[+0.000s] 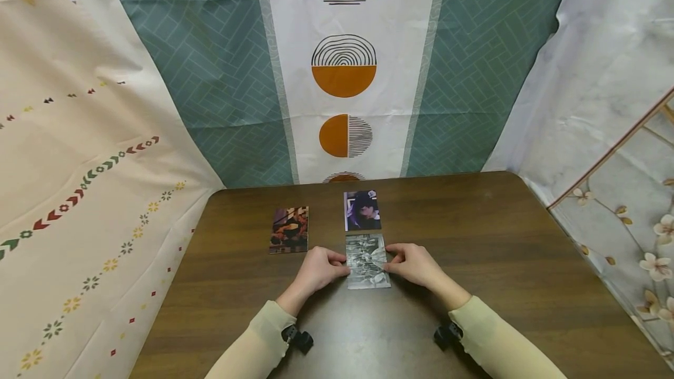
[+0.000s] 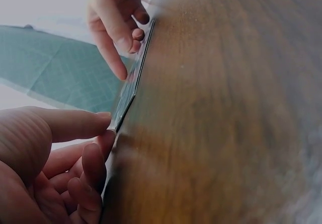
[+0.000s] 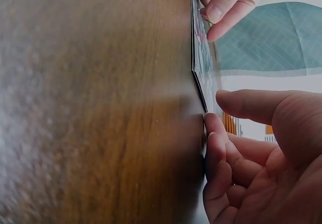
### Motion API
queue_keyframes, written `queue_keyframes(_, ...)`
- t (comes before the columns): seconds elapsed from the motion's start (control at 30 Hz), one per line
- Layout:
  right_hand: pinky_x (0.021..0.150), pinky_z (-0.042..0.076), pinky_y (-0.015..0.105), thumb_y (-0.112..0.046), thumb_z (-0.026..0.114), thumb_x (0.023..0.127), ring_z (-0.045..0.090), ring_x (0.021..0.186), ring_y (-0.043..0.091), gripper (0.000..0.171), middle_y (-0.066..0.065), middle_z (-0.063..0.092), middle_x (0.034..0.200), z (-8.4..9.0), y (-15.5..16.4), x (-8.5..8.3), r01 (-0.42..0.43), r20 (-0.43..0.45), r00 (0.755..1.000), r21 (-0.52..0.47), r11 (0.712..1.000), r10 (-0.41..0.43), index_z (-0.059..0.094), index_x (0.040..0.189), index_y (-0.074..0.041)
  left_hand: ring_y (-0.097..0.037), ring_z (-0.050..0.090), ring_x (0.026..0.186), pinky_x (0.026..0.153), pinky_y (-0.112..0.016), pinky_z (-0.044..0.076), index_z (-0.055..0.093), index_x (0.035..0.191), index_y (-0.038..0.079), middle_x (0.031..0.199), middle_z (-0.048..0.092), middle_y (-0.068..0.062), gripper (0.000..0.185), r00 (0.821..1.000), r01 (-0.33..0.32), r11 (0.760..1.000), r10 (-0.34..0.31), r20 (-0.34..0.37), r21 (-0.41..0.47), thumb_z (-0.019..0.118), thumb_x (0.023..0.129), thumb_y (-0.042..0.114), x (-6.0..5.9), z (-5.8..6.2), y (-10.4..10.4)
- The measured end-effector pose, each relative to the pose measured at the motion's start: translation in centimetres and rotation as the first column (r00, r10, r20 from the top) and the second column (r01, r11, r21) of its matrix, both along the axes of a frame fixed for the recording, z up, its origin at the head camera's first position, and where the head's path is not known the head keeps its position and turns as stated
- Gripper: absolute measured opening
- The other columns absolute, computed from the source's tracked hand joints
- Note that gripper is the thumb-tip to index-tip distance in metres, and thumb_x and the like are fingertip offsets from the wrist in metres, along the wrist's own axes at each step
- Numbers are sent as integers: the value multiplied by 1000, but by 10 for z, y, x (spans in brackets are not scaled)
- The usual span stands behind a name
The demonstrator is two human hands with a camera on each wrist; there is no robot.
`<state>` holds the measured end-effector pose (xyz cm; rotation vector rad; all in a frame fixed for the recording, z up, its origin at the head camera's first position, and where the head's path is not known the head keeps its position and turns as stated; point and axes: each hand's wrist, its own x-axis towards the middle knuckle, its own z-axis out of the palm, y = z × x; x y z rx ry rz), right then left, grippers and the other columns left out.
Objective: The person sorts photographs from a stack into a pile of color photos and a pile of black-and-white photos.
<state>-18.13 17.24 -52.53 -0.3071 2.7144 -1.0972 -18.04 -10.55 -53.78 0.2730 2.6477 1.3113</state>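
The black-and-white photo [image 1: 368,261] lies flat on the brown tabletop [image 1: 500,262], near the middle between the left and right edges and a bit closer to the far edge than to the near one. Its far edge lies just beside the near edge of a purple-toned photo [image 1: 362,210], which lies near the far edge of the tabletop. A third, reddish photo [image 1: 289,230] lies to the left of these two, apart from them. To the right of the photos the wood is bare up to the right edge and the rounded far right corner, and there is also bare wood between the photos and the left edge.

The left hand [image 1: 317,270] pinches the left edge of the black-and-white photo: in the left wrist view the thumb [image 2: 70,125] lies on top and the curled fingers [image 2: 93,163] press at the edge, with only a narrow gap. The right hand [image 1: 416,264] holds the right edge in the same way, thumb above and bent fingers [image 3: 217,148] at the edge. Both forearms in beige sleeves [image 1: 489,338] come from the near edge of the tabletop
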Motion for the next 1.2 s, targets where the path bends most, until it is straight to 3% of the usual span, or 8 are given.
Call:
queue_keyframes(0.3, 67, 49, 34, -22, 86, 90, 62, 69, 10, 53, -8, 72, 80, 0, 1, -4, -10, -7, 1000, 1, 1000, 10, 71, 135, 1, -7, 63, 64, 59, -28, 52, 85, 110, 5, 82, 76, 3, 29, 1000, -9, 1000, 9, 21, 19, 89, 86, 21, -1, 0, -4)
queue_keyframes(0.83, 61, 46, 32, -21, 83, 92, 58, 63, 14, 52, -4, 69, 79, 6, -7, -14, -16, 19, 1000, -69, 997, 17, 70, 138, 0, -12, 68, 63, 59, -29, 54, 83, 115, 5, 83, 76, 2, 32, 998, -39, 995, 35, 46, 94, 88, 89, 23, -3, 6, -19)
queue_keyframes(1.2, 63, 45, 32, -19, 83, 92, 59, 67, 12, 49, -5, 72, 80, 6, -36, -25, -60, 4, 998, -133, 989, 61, 71, 135, 1, -19, 69, 64, 59, -32, 54, 81, 119, 4, 86, 76, 1, 35, 993, -112, 985, 107, 46, 132, 87, 91, 22, -3, 7, -51)
